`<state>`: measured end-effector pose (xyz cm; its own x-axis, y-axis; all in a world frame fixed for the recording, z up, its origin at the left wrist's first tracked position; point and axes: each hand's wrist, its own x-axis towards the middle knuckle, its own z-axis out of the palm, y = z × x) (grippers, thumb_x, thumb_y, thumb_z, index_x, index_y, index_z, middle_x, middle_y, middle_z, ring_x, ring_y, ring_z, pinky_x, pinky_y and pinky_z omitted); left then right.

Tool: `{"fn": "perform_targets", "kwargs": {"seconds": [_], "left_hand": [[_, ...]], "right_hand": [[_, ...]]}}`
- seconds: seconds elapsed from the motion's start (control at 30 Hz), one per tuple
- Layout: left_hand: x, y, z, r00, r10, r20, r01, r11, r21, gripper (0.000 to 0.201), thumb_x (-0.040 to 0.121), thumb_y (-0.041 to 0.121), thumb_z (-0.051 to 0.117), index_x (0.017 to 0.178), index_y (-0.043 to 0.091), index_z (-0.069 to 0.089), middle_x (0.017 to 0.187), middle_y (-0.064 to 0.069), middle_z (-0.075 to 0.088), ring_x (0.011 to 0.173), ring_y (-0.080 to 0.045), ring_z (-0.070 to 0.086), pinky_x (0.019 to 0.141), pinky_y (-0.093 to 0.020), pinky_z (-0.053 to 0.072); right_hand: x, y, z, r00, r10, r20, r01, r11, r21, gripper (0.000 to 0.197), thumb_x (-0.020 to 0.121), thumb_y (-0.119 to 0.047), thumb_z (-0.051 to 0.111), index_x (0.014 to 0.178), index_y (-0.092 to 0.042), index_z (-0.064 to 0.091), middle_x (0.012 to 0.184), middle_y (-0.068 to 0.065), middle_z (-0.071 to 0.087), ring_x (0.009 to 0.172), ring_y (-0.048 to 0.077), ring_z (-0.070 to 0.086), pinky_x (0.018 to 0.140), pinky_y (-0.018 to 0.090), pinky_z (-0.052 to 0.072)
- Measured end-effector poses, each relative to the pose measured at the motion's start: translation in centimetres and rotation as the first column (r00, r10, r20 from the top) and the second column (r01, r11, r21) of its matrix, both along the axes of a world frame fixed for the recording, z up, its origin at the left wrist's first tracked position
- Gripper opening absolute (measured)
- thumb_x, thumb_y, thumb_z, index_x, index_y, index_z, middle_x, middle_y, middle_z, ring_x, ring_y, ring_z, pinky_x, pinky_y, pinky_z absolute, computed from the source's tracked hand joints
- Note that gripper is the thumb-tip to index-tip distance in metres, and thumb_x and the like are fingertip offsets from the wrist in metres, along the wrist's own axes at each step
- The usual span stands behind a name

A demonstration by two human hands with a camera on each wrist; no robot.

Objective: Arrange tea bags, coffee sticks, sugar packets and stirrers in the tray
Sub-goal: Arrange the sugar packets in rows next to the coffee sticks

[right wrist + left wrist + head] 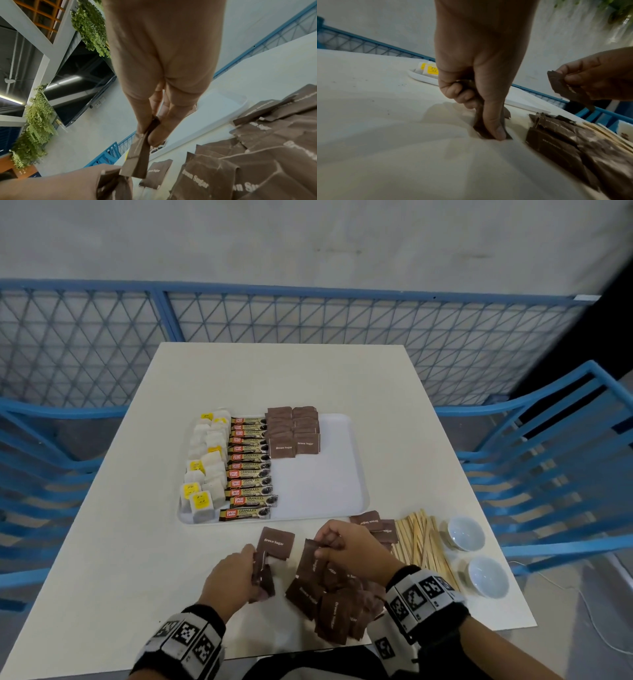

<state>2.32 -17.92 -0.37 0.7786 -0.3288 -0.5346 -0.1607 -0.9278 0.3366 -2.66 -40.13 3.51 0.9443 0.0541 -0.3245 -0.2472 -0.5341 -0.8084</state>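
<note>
Head view: white tray (356, 474) at 12 o'clock from the hands, tea bags (205, 470) and coffee sticks (250, 470) in rows, brown sugar packets (294, 431) at its far end. Loose sugar pile (337, 601) at 6 o'clock, stirrers (423, 542) at 3. Left wrist view: left hand (477, 75) clamps a few packets (481, 129) edge-down on the table (385, 135) — fingers curled tight. Right wrist view: right hand (159, 83) pinches one packet (137, 159) between thumb and fingertips, hanging clear of the pile.
</note>
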Motion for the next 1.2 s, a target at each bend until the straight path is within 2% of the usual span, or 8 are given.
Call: {"fn": "perform_targets", "kwargs": {"seconds": [0.1, 0.2, 0.3, 0.4, 0.63, 0.77, 0.97, 1.2], "left_hand": [[0.4, 0.5, 0.5, 0.986, 0.150, -0.075, -0.164, 0.954, -0.249, 0.017, 0.081, 0.029, 0.068, 0.084, 0.017, 0.056, 0.080, 0.002, 0.066, 0.080, -0.016, 0.064, 0.066, -0.024, 0.045], [0.8, -0.2, 2.1, 0.866, 0.276, -0.417, -0.469, 0.738, -0.485, 0.016, 0.089, 0.015, 0.062, 0.103, 0.010, 0.063, 0.086, -0.008, 0.073, 0.078, -0.018, 0.068, 0.075, -0.031, 0.055], [0.9, -1.7, 4.1, 0.679, 0.211, -0.703, -0.690, 0.508, -0.515, 0.021, 0.095, 0.009, 0.050, 0.114, 0.007, 0.059, 0.102, -0.016, 0.071, 0.094, -0.028, 0.067, 0.085, -0.042, 0.056], [0.8, -2.8, 5.5, 0.553, 0.115, -0.825, -0.789, 0.391, -0.474, 0.024, 0.095, 0.017, 0.048, 0.109, 0.006, 0.065, 0.090, -0.016, 0.069, 0.090, -0.032, 0.065, 0.082, -0.046, 0.056], [0.7, -3.8, 4.9, 0.671, 0.193, -0.716, -0.693, 0.508, -0.512, 0.025, 0.084, -0.004, 0.061, 0.105, 0.011, 0.062, 0.087, -0.007, 0.069, 0.077, -0.016, 0.066, 0.063, -0.028, 0.056], [1.1, -3.1, 4.0, 0.648, 0.268, -0.713, -0.734, 0.470, -0.490, 0.031, 0.086, -0.001, 0.059, 0.115, 0.009, 0.059, 0.104, -0.010, 0.068, 0.087, -0.019, 0.065, 0.062, -0.026, 0.054], [1.3, -2.6, 3.0, 0.645, 0.303, -0.701, -0.740, 0.475, -0.476, 0.031, 0.088, -0.002, 0.055, 0.117, 0.005, 0.060, 0.113, -0.019, 0.067, 0.096, -0.028, 0.065, 0.069, -0.032, 0.056], [1.0, -2.8, 2.6, 0.657, 0.293, -0.694, -0.728, 0.486, -0.484, 0.029, 0.089, -0.002, 0.054, 0.117, 0.003, 0.059, 0.111, -0.021, 0.067, 0.101, -0.037, 0.064, 0.083, -0.042, 0.055]], "right_hand": [[0.5, 0.2, 0.2, 1.000, -0.001, -0.010, 0.001, 0.999, 0.044, 0.017, 0.081, -0.018, 0.071, 0.084, -0.028, 0.057, 0.080, -0.011, 0.057, 0.078, 0.007, 0.056, 0.075, 0.017, 0.047], [1.1, 0.6, 0.7, 1.000, -0.009, -0.024, 0.013, 0.988, 0.151, 0.024, 0.080, -0.014, 0.071, 0.079, -0.032, 0.056, 0.080, -0.008, 0.058, 0.074, 0.013, 0.063, 0.074, 0.026, 0.052], [1.8, 1.1, 1.2, 0.999, -0.036, -0.022, 0.041, 0.961, 0.273, 0.020, 0.080, -0.009, 0.071, 0.082, -0.023, 0.057, 0.079, -0.003, 0.057, 0.057, 0.002, 0.062, 0.057, 0.013, 0.048], [2.4, 1.4, 0.8, 0.998, -0.060, 0.030, 0.054, 0.983, 0.174, 0.022, 0.077, -0.019, 0.075, 0.077, -0.028, 0.056, 0.075, -0.007, 0.057, 0.061, 0.001, 0.055, 0.061, 0.016, 0.046], [2.0, -1.4, 0.6, 0.986, 0.109, 0.123, -0.087, 0.982, -0.169, 0.018, 0.087, -0.033, 0.062, 0.091, -0.015, 0.061, 0.085, -0.009, 0.053, 0.072, -0.001, 0.047, 0.064, 0.009, 0.035], [0.9, -6.7, -1.1, 0.984, 0.172, -0.051, -0.171, 0.812, -0.558, 0.026, 0.083, -0.023, 0.060, 0.108, -0.015, 0.058, 0.107, -0.001, 0.052, 0.103, 0.018, 0.048, 0.086, 0.024, 0.041], [0.2, -9.7, -2.2, 0.898, 0.367, -0.242, -0.437, 0.696, -0.569, 0.084, 0.072, -0.018, 0.075, 0.143, -0.021, 0.031, 0.149, -0.003, 0.026, 0.136, 0.019, 0.027, 0.114, 0.034, 0.027], [1.0, -9.2, -2.7, 0.876, 0.442, -0.191, -0.449, 0.608, -0.654, 0.067, 0.080, -0.018, 0.066, 0.139, -0.021, 0.034, 0.139, 0.000, 0.037, 0.119, 0.021, 0.046, 0.101, 0.033, 0.042]]}}
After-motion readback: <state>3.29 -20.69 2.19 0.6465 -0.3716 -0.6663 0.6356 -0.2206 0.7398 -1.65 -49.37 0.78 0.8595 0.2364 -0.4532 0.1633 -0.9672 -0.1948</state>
